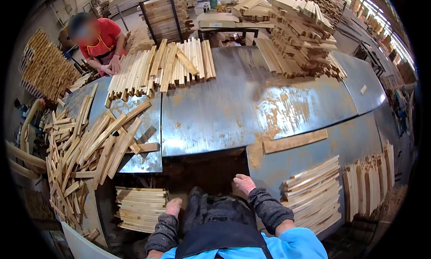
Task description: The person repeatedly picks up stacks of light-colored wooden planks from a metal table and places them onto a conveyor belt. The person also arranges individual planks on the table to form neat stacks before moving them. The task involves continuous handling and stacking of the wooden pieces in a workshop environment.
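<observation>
My left hand [174, 207] hangs low in front of me, beside the right end of a stack of pale wooden strips [140, 209]. Its fingers are too blurred to make out, and I cannot tell whether it touches the stack. Near the corner of the metal table [215, 115], my right hand [244, 184] is loosely closed, with nothing visible in it. Between that hand and the table lies a dark gap [204, 165]. Further right, another stack of wooden strips [312, 196] rests on the metal surface, and a single wooden board [295, 141] lies beyond it.
Loose wooden strips [67, 169] pile up on the left. Across the table, a person in red [107, 37] handles a row of strips [134, 70]. A tall wood stack [301, 39] stands at the back right. More strips [369, 182] lie at the far right.
</observation>
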Demonstrator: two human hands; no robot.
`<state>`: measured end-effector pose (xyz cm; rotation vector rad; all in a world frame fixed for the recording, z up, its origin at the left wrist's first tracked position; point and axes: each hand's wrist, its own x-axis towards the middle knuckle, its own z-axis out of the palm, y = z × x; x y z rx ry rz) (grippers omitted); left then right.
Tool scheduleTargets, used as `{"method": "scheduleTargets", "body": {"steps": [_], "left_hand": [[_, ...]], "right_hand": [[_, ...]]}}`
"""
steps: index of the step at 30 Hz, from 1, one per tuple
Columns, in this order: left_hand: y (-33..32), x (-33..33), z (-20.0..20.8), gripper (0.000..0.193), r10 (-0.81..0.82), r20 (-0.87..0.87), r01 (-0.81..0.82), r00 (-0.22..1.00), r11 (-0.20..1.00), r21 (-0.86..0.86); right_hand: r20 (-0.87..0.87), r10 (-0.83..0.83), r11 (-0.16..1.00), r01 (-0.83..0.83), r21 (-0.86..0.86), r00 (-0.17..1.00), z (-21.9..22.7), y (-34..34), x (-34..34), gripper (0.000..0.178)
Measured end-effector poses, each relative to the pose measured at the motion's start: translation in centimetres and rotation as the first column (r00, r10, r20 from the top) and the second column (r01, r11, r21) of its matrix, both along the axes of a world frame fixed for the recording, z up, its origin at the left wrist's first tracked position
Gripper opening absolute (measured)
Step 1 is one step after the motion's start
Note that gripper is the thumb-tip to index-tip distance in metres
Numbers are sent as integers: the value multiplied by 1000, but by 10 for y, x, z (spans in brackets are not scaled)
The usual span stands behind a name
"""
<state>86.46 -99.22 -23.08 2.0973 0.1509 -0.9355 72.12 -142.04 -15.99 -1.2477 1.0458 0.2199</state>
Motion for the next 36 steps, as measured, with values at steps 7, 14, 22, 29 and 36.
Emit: {"method": "scheduleTargets", "body": {"steps": [7,14,22,29,36], "left_hand": [[-155,174,88,57,34,180,22,983,954,-299],[-251,388,98,78,-87,489,48,868,995,91],[-331,597,91,101,-283,581,43,763,919,392],[-346,652,74,93,-151,505,114,850,988,104],[-355,648,90,64,67,-371,-313,926,684,-659]], "right_hand": [[38,100,995,-100,-12,994,8,-46,118,61],[-101,377,850,-387,-358,921,14,-86,270,66],[-265,418,540,-472,-697,869,45,-147,524,73],[-145,329,158,-206,-966,933,-6,-205,711,69],[-370,267,83,-404,-911,890,-29,-202,752,65]]}}
